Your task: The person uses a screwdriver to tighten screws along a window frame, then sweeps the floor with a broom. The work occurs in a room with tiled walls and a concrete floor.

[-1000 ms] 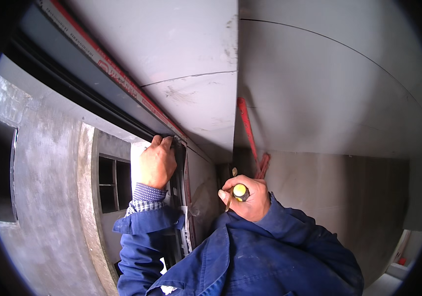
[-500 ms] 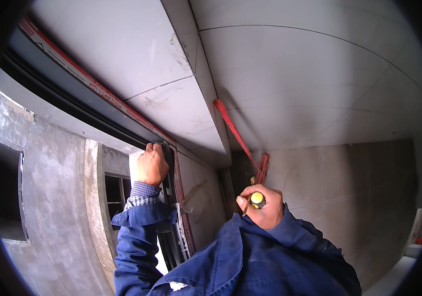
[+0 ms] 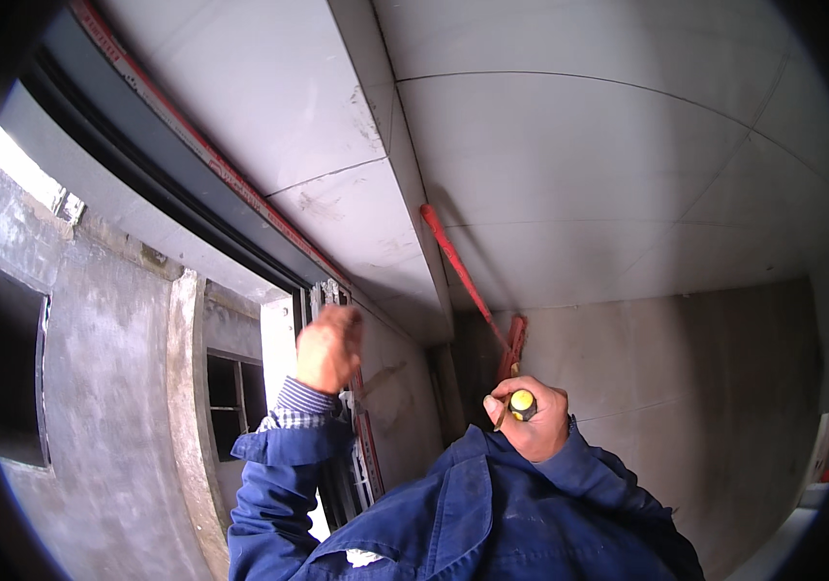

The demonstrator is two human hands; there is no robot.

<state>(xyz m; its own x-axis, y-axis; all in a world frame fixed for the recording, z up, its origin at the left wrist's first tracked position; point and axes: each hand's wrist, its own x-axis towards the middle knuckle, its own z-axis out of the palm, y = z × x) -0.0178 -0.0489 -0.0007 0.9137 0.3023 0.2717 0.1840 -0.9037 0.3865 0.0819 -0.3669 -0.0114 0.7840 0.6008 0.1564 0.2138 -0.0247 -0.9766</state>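
Note:
My left hand (image 3: 329, 347), blurred, is beside the corner where the dark window frame (image 3: 177, 201) meets its upright (image 3: 368, 465); I cannot tell whether it holds anything. My right hand (image 3: 542, 431) is closed around a yellow-and-black handle (image 3: 523, 400), its end facing the camera, with a thin brownish piece (image 3: 501, 414) alongside under the thumb. The frame carries red-and-white film along its edge. Behind my right hand, a red long-handled tool (image 3: 463, 266) leans against the tiled wall.
Large pale tiles (image 3: 579, 165) cover the surface ahead and the step beside the frame. A grey plastered wall (image 3: 105, 368) with dark window openings (image 3: 230, 397) lies to the left, past the frame. A greyish surface (image 3: 647, 387) stretches behind my right arm.
My left hand has left the frame's corner, moving down and to the right. My right hand, still holding the handle, has shifted right and down in the view, which has also moved slightly.

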